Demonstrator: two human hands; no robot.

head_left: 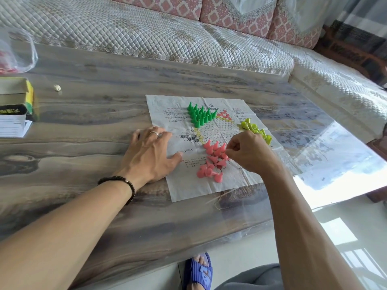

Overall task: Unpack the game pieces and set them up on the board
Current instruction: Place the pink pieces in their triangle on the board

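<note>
Paper board (211, 130) spread flat on the wood-grain table (88, 126), creased, print too small to read. Left hand (149, 155) laid palm-down across the board's left edge, fingers straight and a little spread, ring on one finger, dark bead bracelet (123, 184) at the wrist. Right hand (249, 152) curled, thumb and forefinger pinched together over the pink pieces (213, 159); whether a piece sits between those fingertips, impossible to tell. Pink cones just left of and below the right fingertips, some upright, most toppled in a loose heap. Green pieces (200, 115) upright in a tight triangle beyond the left fingertips. Yellow-green pieces (254, 127) just behind the right knuckles, partly hidden by that hand. Far from both hands, at the left frame edge: an opened box (16, 95), cut off, a clear plastic bag (17, 51) with blurred red contents, a small white object (57, 88) of unclear kind.
</note>
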